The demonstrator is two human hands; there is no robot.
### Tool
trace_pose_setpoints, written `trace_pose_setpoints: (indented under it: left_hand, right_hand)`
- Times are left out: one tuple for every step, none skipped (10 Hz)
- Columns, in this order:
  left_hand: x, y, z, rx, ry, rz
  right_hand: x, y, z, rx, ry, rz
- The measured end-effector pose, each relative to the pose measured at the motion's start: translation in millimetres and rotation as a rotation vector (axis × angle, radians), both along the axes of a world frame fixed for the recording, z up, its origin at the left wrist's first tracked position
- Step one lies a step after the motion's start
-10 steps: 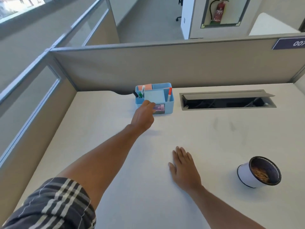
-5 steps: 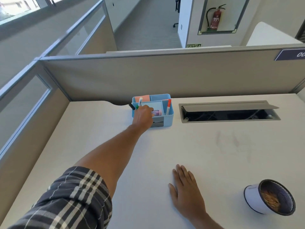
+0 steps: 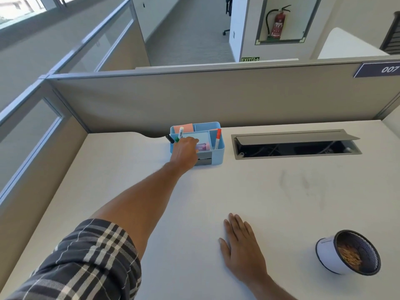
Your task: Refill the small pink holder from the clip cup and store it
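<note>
So from my seat, the desk (image 3: 134, 191) has a partition wall along its left edge and another across the back, and there's lots of bare surface in the middle to move through. My left hand (image 3: 185, 150) is stretched out to the blue organizer (image 3: 217, 155) at the back wall, fingers dipped into the front compartment where the pink holder (image 3: 203, 146) lies. The fingertips are right against its left end, but I can't tell if they're actually pinching it or just touching. A red marker (image 3: 218, 138) stands in the right slot. My right hand (image 3: 242, 250) is flat on the desk, fingers spread, holding nothing. The clip cup (image 3: 348, 252) sits tipped at the near right, well apart from the organizer.
</note>
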State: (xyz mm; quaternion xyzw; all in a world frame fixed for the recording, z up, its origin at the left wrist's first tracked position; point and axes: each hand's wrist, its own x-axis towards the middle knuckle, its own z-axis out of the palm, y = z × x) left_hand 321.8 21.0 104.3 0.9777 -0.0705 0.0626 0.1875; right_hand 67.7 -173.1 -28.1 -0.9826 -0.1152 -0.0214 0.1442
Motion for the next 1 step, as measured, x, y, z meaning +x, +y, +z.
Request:
trace_pose_setpoints:
  left_hand:
    - [-20.3, -2.0, -5.5, -0.087, -0.132, 0.020]
  right_hand:
    - [1.3, 0.3, -1.2, 0.015, -0.020, -0.004]
